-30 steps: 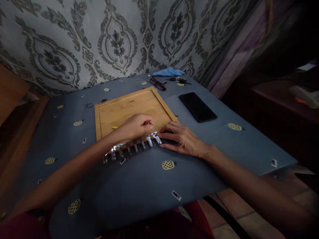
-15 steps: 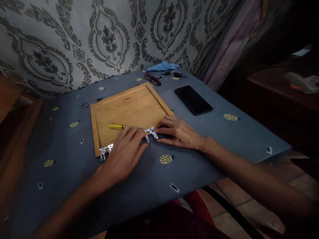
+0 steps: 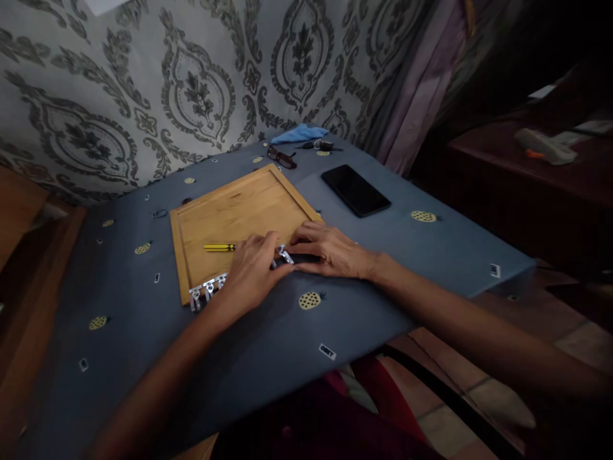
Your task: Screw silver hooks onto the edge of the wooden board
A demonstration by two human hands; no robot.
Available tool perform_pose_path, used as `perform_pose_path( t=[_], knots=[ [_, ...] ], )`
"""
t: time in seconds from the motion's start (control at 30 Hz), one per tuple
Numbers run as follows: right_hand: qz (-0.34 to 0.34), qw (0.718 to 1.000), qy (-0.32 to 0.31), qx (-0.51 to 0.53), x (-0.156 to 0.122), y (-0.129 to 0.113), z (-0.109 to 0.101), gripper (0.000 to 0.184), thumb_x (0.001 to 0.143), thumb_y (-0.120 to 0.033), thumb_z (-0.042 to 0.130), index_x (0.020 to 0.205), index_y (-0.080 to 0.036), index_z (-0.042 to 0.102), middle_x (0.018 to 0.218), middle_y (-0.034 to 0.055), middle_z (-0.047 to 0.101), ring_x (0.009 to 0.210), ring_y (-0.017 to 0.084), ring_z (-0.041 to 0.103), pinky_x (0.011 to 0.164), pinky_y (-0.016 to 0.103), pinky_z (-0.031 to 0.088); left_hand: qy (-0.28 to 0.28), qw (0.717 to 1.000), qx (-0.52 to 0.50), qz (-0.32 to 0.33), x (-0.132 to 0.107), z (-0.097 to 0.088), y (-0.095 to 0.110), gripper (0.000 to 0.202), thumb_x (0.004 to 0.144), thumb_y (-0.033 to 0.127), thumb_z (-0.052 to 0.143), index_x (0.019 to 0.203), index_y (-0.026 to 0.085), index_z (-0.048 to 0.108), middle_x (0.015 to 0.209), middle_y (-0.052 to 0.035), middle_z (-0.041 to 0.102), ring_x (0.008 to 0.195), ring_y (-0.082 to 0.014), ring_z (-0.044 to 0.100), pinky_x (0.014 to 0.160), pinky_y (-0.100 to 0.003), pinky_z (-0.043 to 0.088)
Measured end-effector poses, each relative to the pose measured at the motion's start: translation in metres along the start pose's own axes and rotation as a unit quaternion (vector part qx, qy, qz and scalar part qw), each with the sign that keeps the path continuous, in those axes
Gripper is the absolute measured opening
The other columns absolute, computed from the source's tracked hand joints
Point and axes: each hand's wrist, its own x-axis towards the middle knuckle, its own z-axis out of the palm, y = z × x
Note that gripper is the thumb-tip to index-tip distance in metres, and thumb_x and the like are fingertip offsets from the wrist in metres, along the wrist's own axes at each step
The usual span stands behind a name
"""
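A wooden panel (image 3: 234,204) with a raised frame lies on the cloth-covered table. Bright metal hooks (image 3: 209,289) line its near edge at the left, partly behind my left wrist. My left hand (image 3: 251,268) is closed at the middle of that edge, its thumb stretched toward another metal hook (image 3: 286,255). From the right, my right hand (image 3: 332,250) pinches at the same hook, fingers above and thumb below. What lies under the fingers is partly hidden. On the panel rests a yellow-handled screwdriver (image 3: 219,248), its shaft hidden behind my left hand.
Right of the panel lies a black phone (image 3: 355,190). Toward the back are eyeglasses (image 3: 282,158), a blue cloth (image 3: 300,133) and keys (image 3: 322,146). A patterned curtain (image 3: 198,96) hangs behind the table. Wooden furniture (image 3: 43,275) stands at the left.
My left hand has moved along the edge toward the right hand, its thumb now by the hook. More hooks show at the left. The view has shifted slightly.
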Motion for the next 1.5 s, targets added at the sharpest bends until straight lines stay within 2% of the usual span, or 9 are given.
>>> perform_pose_path(
  t=[0.37, 0.47, 0.57, 0.63, 0.8, 0.97, 1.13, 1.27, 1.5],
  knots=[
    [0.013, 1.0, -0.016, -0.019, 0.0, -0.008, -0.008, 0.042, 0.101, -0.047, 0.051, 0.12, -0.015, 0.07, 0.103, 0.012, 0.065, 0.096, 0.024, 0.057, 0.086, 0.039, 0.048, 0.046, 0.999, -0.01, -0.009, 0.004, 0.006, -0.001, 0.028, 0.088, 0.032, 0.072, 0.111, 0.02, 0.059, 0.11, -0.0074, 0.074, 0.11, -0.0294, 0.063, 0.093, -0.042, 0.046],
    [0.069, 0.996, 0.003, -0.062, -0.014, -0.024, -0.01, 0.044, 0.101, -0.047, 0.05, 0.125, -0.012, 0.065, 0.111, 0.0145, 0.066, 0.102, 0.026, 0.058, 0.09, 0.043, 0.049, 0.046, 0.999, -0.013, -0.011, 0.006, 0.006, -0.002, 0.028, 0.087, 0.033, 0.072, 0.109, 0.021, 0.059, 0.108, -0.0074, 0.074, 0.108, -0.0292, 0.064, 0.094, -0.043, 0.047],
    [0.149, 0.983, 0.035, -0.102, -0.03, -0.051, -0.004, 0.039, 0.103, -0.042, 0.047, 0.115, -0.01, 0.066, 0.11, 0.016, 0.065, 0.103, 0.027, 0.059, 0.089, 0.043, 0.051, 0.055, 0.998, -0.022, -0.005, 0.006, 0.006, -0.003, 0.03, 0.086, 0.03, 0.072, 0.111, 0.022, 0.059, 0.11, -0.0075, 0.074, 0.108, -0.0281, 0.064, 0.095, -0.043, 0.047],
    [0.167, 0.978, 0.008, -0.124, -0.035, -0.072, 0.003, 0.033, 0.103, -0.036, 0.048, 0.112, -0.011, 0.068, 0.102, 0.0151, 0.065, 0.095, 0.025, 0.06, 0.083, 0.041, 0.052, 0.058, 0.998, -0.019, -0.002, 0.006, 0.007, -0.004, 0.03, 0.085, 0.03, 0.072, 0.111, 0.022, 0.058, 0.109, -0.0077, 0.074, 0.108, -0.0281, 0.065, 0.094, -0.043, 0.048],
    [0.258, 0.948, -0.099, -0.158, -0.017, -0.104, 0.014, 0.042, 0.103, -0.042, 0.049, 0.138, -0.021, 0.059, 0.108, 0.0147, 0.064, 0.093, 0.026, 0.065, 0.076, 0.038, 0.051, 0.057, 0.998, -0.011, 0.007, 0.008, 0.007, -0.006, 0.026, 0.086, 0.029, 0.071, 0.107, 0.021, 0.058, 0.107, -0.0089, 0.074, 0.107, -0.0286, 0.065, 0.092, -0.042, 0.049],
    [0.309, 0.931, -0.115, -0.158, 0.004, -0.108, 0.016, 0.041, 0.104, -0.043, 0.047, 0.127, -0.013, 0.064, 0.104, 0.0161, 0.07, 0.076, 0.023, 0.068, 0.056, 0.031, 0.043, 0.054, 0.998, -0.003, 0.012, 0.009, 0.005, -0.006, 0.026, 0.086, 0.028, 0.072, 0.105, 0.021, 0.057, 0.106, -0.0092, 0.075, 0.105, -0.0292, 0.066, 0.09, -0.042, 0.049],
    [0.338, 0.92, -0.122, -0.154, 0.005, -0.11, 0.016, 0.044, 0.104, -0.042, 0.049, 0.127, -0.007, 0.063, 0.087, 0.0159, 0.076, 0.072, 0.023, 0.07, 0.057, 0.032, 0.043, 0.052, 0.999, -0.002, 0.013, 0.012, 0.005, -0.006, 0.028, 0.086, 0.03, 0.074, 0.106, 0.022, 0.057, 0.105, -0.0077, 0.075, 0.106, -0.0283, 0.067, 0.091, -0.041, 0.049],
    [0.353, 0.915, -0.123, -0.152, -0.005, -0.111, 0.012, 0.053, 0.102, -0.042, 0.053, 0.137, -0.002, 0.055, 0.092, 0.0183, 0.077, 0.076, 0.026, 0.073, 0.055, 0.033, 0.042, 0.05, 0.999, -0.005, 0.011, 0.011, 0.005, -0.004, 0.024, 0.086, 0.031, 0.073, 0.103, 0.022, 0.058, 0.106, -0.0081, 0.075, 0.107, -0.0295, 0.066, 0.09, -0.042, 0.048],
    [0.345, 0.925, -0.093, -0.129, -0.026, -0.104, 0.004, 0.028, 0.103, -0.033, 0.052, 0.121, -0.018, 0.067, 0.098, 0.0083, 0.078, 0.075, 0.019, 0.071, 0.054, 0.029, 0.034, 0.053, 0.999, -0.008, 0.0, 0.008, 0.002, 0.0, 0.027, 0.084, 0.032, 0.076, 0.104, 0.023, 0.06, 0.107, -0.0074, 0.075, 0.11, -0.0296, 0.065, 0.096, -0.043, 0.046]
  ],
)
